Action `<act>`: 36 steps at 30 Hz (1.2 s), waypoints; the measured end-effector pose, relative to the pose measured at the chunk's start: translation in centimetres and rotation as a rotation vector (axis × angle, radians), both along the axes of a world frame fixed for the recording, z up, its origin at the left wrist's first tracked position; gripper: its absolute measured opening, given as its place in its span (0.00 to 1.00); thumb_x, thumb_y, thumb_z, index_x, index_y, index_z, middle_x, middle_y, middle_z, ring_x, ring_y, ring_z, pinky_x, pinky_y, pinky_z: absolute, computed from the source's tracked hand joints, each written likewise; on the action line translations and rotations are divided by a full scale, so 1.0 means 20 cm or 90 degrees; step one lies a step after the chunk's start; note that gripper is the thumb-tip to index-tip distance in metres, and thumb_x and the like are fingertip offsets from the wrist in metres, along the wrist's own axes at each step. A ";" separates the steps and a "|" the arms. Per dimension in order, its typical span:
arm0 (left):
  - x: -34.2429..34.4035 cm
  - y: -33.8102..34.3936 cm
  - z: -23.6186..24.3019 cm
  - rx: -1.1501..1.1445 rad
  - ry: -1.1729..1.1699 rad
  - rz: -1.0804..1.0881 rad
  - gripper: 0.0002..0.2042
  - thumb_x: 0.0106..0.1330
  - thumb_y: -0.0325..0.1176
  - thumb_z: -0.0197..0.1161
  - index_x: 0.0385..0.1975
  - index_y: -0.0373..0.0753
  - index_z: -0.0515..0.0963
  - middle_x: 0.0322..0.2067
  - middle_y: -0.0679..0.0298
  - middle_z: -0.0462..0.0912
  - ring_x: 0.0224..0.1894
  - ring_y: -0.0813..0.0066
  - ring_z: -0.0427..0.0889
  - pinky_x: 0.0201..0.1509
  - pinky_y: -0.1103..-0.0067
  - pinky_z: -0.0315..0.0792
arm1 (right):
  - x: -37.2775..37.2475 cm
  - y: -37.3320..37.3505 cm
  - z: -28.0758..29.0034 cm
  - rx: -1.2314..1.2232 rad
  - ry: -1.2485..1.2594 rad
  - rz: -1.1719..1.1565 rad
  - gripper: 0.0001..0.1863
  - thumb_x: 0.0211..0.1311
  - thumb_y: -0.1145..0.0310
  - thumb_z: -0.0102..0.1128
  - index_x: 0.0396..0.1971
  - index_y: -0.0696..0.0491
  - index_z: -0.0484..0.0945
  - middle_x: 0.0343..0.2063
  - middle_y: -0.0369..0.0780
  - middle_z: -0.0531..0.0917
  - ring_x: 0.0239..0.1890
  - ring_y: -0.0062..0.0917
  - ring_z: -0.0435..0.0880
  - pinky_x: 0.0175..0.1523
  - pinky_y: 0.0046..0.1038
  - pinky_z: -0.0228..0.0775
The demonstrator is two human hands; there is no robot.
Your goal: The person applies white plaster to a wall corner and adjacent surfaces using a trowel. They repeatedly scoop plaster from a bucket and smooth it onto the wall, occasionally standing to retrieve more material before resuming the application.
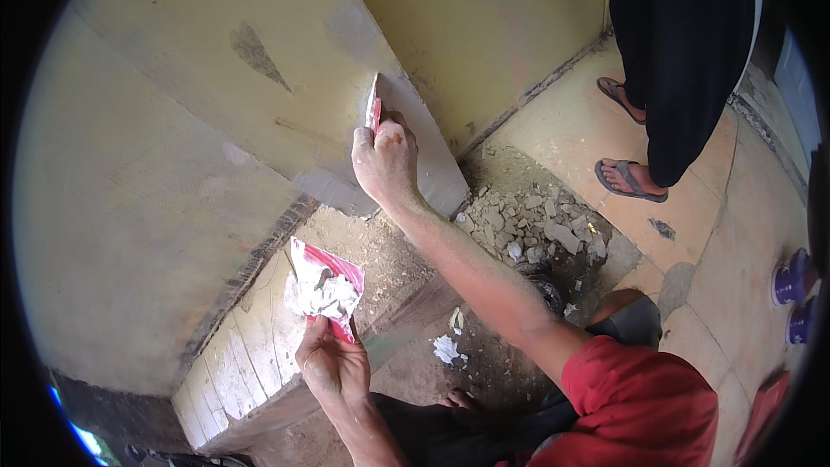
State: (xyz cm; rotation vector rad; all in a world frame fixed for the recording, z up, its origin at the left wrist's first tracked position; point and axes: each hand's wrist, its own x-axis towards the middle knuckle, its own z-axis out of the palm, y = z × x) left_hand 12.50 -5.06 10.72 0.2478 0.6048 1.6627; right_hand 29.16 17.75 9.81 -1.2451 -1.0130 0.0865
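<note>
My left hand (335,367) grips the lower edge of a flat red plate (347,271), apparently a plastic putty spreader, held out over the tiled ledge. A thick lump of white putty (322,294) lies on it. Further up, my right hand (386,158) is closed round a red putty knife (373,108) with a whitish edge. Its blade touches, or is very near, the yellowish wall (294,78) close to the corner. A grey, freshly coated strip (432,143) runs along that corner. My right fingers partly hide the knife.
Broken plaster rubble (532,225) is heaped at the wall's foot. White putty scraps (446,348) lie on the ground below the tiled ledge (246,350). Another person in dark trousers (674,60) and sandals stands at the upper right. Purple containers (788,281) stand at the far right.
</note>
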 end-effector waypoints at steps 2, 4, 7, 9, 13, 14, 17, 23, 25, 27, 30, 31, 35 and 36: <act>-0.04 -0.01 -0.02 0.000 -0.001 -0.010 0.19 0.71 0.16 0.51 0.62 0.23 0.68 0.55 0.45 0.81 0.56 0.58 0.84 0.62 0.68 0.83 | -0.02 -0.10 -0.06 0.018 0.137 0.234 0.11 0.68 0.73 0.55 0.25 0.59 0.78 0.22 0.49 0.80 0.28 0.45 0.81 0.39 0.46 0.75; -0.09 -0.04 0.00 0.001 0.011 0.019 0.19 0.71 0.16 0.51 0.61 0.22 0.68 0.54 0.43 0.81 0.55 0.56 0.85 0.60 0.67 0.85 | -0.02 -0.18 -0.12 -0.015 -0.019 0.121 0.10 0.69 0.75 0.53 0.44 0.63 0.79 0.36 0.51 0.81 0.41 0.48 0.81 0.49 0.45 0.76; -0.02 -0.06 0.05 -0.001 0.015 0.043 0.18 0.70 0.16 0.51 0.60 0.21 0.67 0.52 0.42 0.82 0.53 0.55 0.86 0.58 0.67 0.87 | 0.12 -0.13 -0.28 -0.009 -0.079 -0.046 0.33 0.65 0.77 0.57 0.71 0.63 0.61 0.61 0.54 0.68 0.58 0.52 0.74 0.60 0.45 0.74; 0.03 -0.04 0.06 0.009 -0.010 0.016 0.18 0.71 0.16 0.51 0.60 0.21 0.67 0.52 0.41 0.82 0.53 0.55 0.86 0.58 0.66 0.86 | 0.16 0.02 -0.35 -0.053 -0.155 -0.088 0.37 0.63 0.76 0.59 0.71 0.64 0.59 0.61 0.56 0.67 0.58 0.57 0.73 0.61 0.50 0.73; 0.06 -0.01 0.06 0.000 -0.003 0.007 0.18 0.71 0.16 0.50 0.60 0.21 0.68 0.53 0.42 0.82 0.54 0.56 0.86 0.60 0.66 0.85 | -0.04 0.07 -0.45 -0.034 -0.298 -0.013 0.43 0.56 0.77 0.62 0.72 0.68 0.55 0.60 0.58 0.66 0.56 0.59 0.74 0.54 0.48 0.82; 0.03 -0.02 0.06 0.003 0.003 0.001 0.18 0.71 0.16 0.51 0.60 0.22 0.68 0.54 0.43 0.81 0.55 0.57 0.85 0.61 0.67 0.84 | -0.14 -0.03 -0.49 -0.019 -0.307 0.065 0.40 0.56 0.79 0.62 0.70 0.69 0.59 0.59 0.58 0.67 0.55 0.60 0.75 0.54 0.51 0.81; -0.05 -0.05 0.00 -0.003 0.023 0.009 0.18 0.71 0.16 0.51 0.60 0.23 0.69 0.54 0.45 0.81 0.56 0.58 0.85 0.62 0.67 0.84 | -0.23 -0.32 -0.53 0.099 -0.164 0.203 0.31 0.58 0.82 0.58 0.65 0.69 0.69 0.54 0.58 0.73 0.54 0.51 0.78 0.58 0.48 0.76; 0.08 -0.01 0.05 0.008 -0.007 -0.031 0.20 0.70 0.16 0.53 0.62 0.25 0.69 0.55 0.46 0.82 0.57 0.59 0.84 0.62 0.68 0.83 | 0.30 0.21 -0.72 -0.261 0.276 0.002 0.10 0.60 0.71 0.57 0.25 0.62 0.82 0.29 0.52 0.85 0.40 0.47 0.84 0.48 0.49 0.74; 0.04 -0.01 0.04 -0.013 0.020 0.002 0.19 0.71 0.16 0.53 0.61 0.24 0.69 0.54 0.46 0.82 0.56 0.59 0.84 0.61 0.68 0.84 | 0.25 0.28 -0.55 -0.263 -0.222 -0.084 0.08 0.57 0.72 0.60 0.25 0.60 0.83 0.27 0.53 0.84 0.38 0.46 0.84 0.44 0.48 0.75; 0.01 -0.03 0.03 -0.014 0.027 0.026 0.18 0.71 0.16 0.52 0.60 0.23 0.68 0.53 0.44 0.82 0.55 0.58 0.85 0.60 0.68 0.85 | 0.11 0.25 -0.28 -0.206 -0.280 -0.127 0.06 0.55 0.73 0.62 0.25 0.59 0.84 0.25 0.52 0.83 0.35 0.42 0.83 0.44 0.42 0.73; -0.02 -0.02 0.01 0.002 0.020 0.025 0.18 0.71 0.17 0.50 0.60 0.21 0.67 0.52 0.42 0.82 0.53 0.55 0.86 0.58 0.67 0.86 | -0.05 0.06 0.03 -0.061 -0.227 -0.066 0.04 0.56 0.79 0.62 0.31 0.62 0.80 0.31 0.52 0.80 0.41 0.38 0.78 0.48 0.40 0.73; -0.03 -0.01 -0.01 0.007 0.014 0.013 0.18 0.72 0.17 0.50 0.60 0.21 0.67 0.52 0.42 0.82 0.53 0.55 0.86 0.58 0.67 0.86 | -0.07 0.04 0.06 0.006 -0.126 0.021 0.09 0.57 0.79 0.61 0.39 0.62 0.78 0.35 0.50 0.79 0.42 0.38 0.78 0.49 0.40 0.73; -0.03 -0.03 0.01 0.007 0.025 0.035 0.17 0.72 0.18 0.49 0.60 0.21 0.67 0.53 0.40 0.82 0.53 0.54 0.86 0.58 0.67 0.86 | -0.02 -0.16 0.05 0.109 0.012 0.174 0.26 0.61 0.80 0.57 0.62 0.62 0.69 0.45 0.46 0.74 0.47 0.39 0.77 0.53 0.40 0.73; -0.01 -0.04 0.02 0.005 0.027 0.042 0.17 0.72 0.18 0.49 0.60 0.21 0.67 0.53 0.40 0.82 0.53 0.54 0.86 0.58 0.67 0.86 | 0.03 -0.18 0.02 0.108 0.012 0.141 0.28 0.61 0.80 0.56 0.63 0.62 0.68 0.46 0.47 0.73 0.49 0.41 0.76 0.54 0.42 0.73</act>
